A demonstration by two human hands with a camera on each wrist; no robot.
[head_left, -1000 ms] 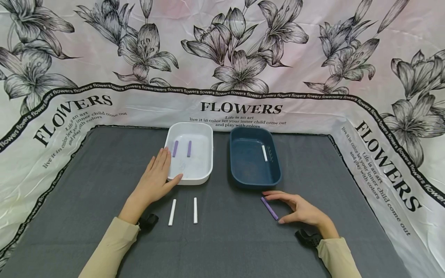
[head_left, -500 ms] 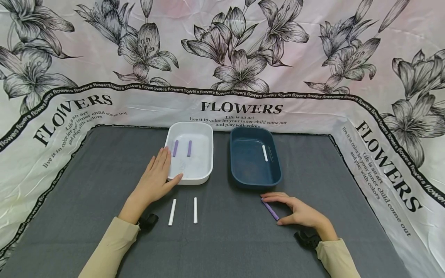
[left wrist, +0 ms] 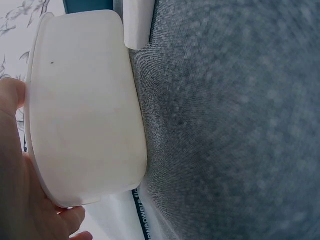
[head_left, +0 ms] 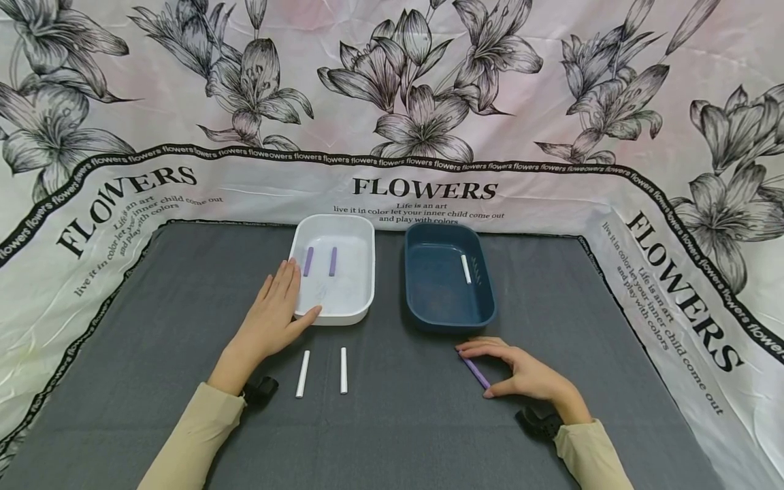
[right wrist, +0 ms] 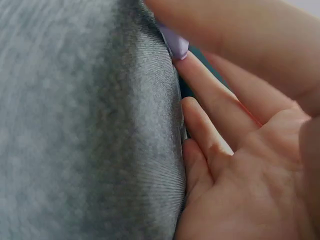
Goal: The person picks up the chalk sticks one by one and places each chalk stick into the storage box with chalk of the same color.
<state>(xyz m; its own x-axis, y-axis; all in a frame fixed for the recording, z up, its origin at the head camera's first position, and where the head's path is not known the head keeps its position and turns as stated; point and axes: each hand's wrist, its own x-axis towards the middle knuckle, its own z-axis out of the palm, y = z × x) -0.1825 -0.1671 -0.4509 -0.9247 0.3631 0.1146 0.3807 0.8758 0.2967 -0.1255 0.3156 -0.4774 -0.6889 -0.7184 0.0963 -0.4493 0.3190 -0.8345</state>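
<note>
My right hand pinches a purple chalk stick lengthwise, thumb at its near end and fingertips at its far end, close over the cloth. In the right wrist view an end of this purple chalk shows beside the thumb; the rest is hidden. My left hand rests on the left rim of a white tub, fingers straight along the side and thumb at the front corner. Two purple chalk sticks lie inside that tub. In front of it, two white chalk sticks lie on the cloth.
Right of the white tub stands a dark blue tub holding one white chalk stick. Both tubs sit at the back of the grey cloth, near its white printed border. A flowered sheet rises behind.
The right hand has shifted slightly left, and the thumb and fingers have closed onto the ends of the purple chalk, which moved a little with them. The left hand stays on the tub.
</note>
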